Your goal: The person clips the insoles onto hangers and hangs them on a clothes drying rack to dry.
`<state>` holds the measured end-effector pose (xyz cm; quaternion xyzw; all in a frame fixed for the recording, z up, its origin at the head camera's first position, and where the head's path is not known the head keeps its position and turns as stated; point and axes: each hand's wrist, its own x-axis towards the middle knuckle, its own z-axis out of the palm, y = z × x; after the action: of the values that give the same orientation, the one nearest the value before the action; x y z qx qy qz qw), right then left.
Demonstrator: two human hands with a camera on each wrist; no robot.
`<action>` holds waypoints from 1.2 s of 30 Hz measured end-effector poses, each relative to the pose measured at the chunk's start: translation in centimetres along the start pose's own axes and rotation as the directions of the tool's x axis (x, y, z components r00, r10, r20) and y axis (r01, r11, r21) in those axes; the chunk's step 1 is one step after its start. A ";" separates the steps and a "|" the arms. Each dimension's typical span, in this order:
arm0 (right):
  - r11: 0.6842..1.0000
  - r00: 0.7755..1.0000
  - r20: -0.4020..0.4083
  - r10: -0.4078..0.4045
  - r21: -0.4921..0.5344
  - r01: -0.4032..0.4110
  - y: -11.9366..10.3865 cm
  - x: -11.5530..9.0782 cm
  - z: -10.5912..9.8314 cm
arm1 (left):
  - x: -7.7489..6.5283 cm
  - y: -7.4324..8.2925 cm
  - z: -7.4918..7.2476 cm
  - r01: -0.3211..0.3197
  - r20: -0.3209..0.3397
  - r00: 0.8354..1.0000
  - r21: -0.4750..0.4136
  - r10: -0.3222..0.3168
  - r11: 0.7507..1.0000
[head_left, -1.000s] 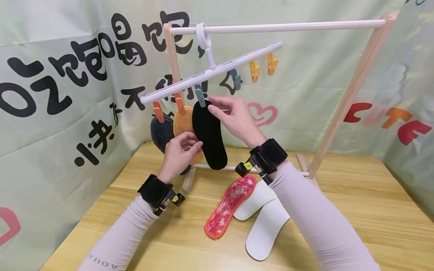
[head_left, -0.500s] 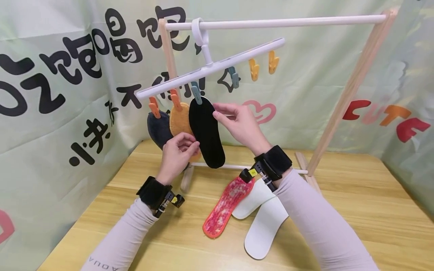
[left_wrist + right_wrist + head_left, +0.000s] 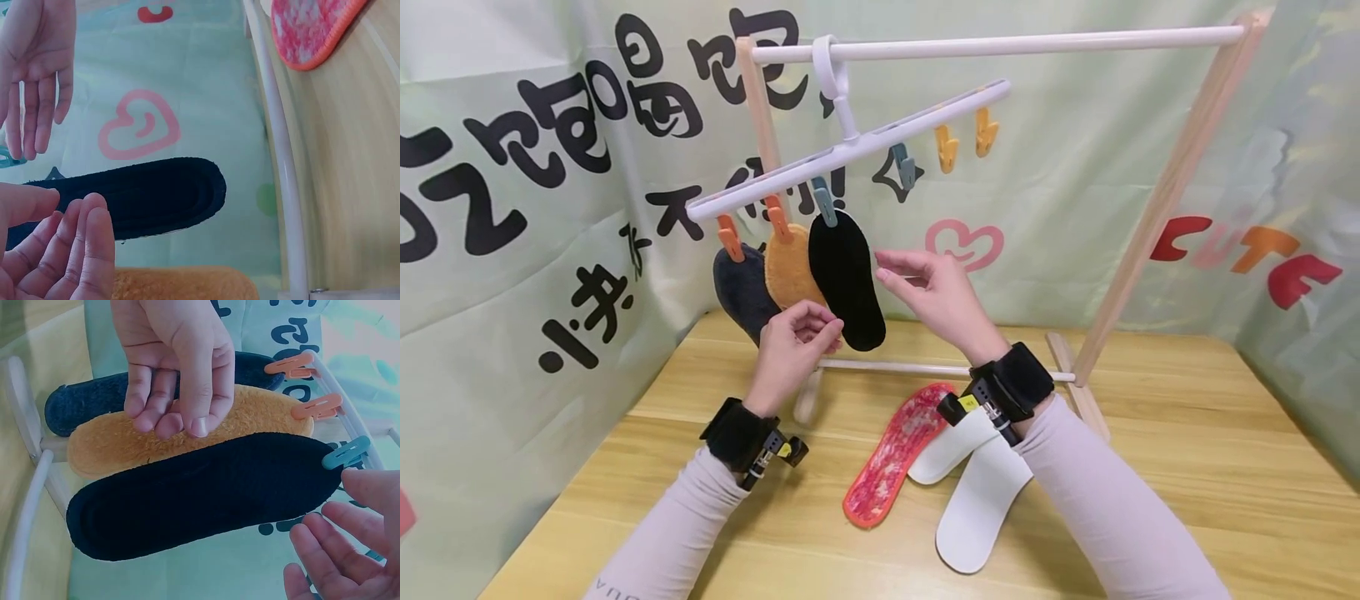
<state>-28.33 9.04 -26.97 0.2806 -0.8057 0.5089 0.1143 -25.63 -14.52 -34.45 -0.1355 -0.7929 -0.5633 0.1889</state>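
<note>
A black insole (image 3: 847,279) hangs from a blue-grey clothespin (image 3: 824,202) on a tilted white hanger (image 3: 865,143). Just off its right edge, my right hand (image 3: 942,296) has its fingers extended and apart from it. Close to the insole's lower left edge is my left hand (image 3: 792,348), in front of a mustard-coloured fuzzy insole (image 3: 787,267); its fingers bend loosely with nothing between them, as the right wrist view also shows. That insole and a dark blue one (image 3: 737,287) hang from orange clothespins (image 3: 317,407). Part of the mustard insole is hidden behind the left hand.
One more blue-grey clothespin (image 3: 904,168) and two yellow ones (image 3: 947,150) hang along the right of the hanger. A wooden rack with a white rail (image 3: 1037,42) carries it. On the table lie a red patterned insole (image 3: 895,458) and two white insoles (image 3: 977,508).
My right hand has come away from the black insole's upper edge and moved down and right. The left fingers have left its side edge. The insole hangs from its clothespin, its lower end shifted left.
</note>
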 end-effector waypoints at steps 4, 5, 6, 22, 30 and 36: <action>1.000 1.000 0.009 0.011 0.020 -0.011 0.2 -0.9 -0.2 | -0.2 0.3 0.3 -0.004 0.025 1.000 0.025 0.004 1.000; 1.000 1.000 0.012 0.017 0.022 -0.017 0.3 -1.2 -0.3 | -0.3 0.4 0.3 -0.006 0.032 0.999 0.033 0.005 0.999; 0.999 1.000 0.014 0.023 0.023 -0.023 0.3 -1.4 -0.3 | -0.4 0.5 0.4 -0.007 0.040 0.999 0.039 0.005 0.999; 0.987 0.993 0.074 0.092 -0.137 -0.082 2.5 -5.3 -1.2 | -0.8 0.2 2.1 -0.050 0.122 0.992 0.148 0.032 0.988; 0.976 0.986 0.092 0.142 -0.180 -0.124 3.7 -7.1 -1.4 | -1.4 0.1 2.8 -0.028 0.172 0.985 0.156 0.001 0.987; 0.971 0.977 0.128 0.170 -0.192 -0.144 4.7 -8.4 -1.5 | -1.8 -0.1 3.2 -0.002 0.197 0.980 0.188 -0.036 0.982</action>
<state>-24.29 14.74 -33.78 0.2401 -0.8746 0.4193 0.0404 -24.56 -11.49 -36.25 -0.1664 -0.8583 -0.4715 0.1154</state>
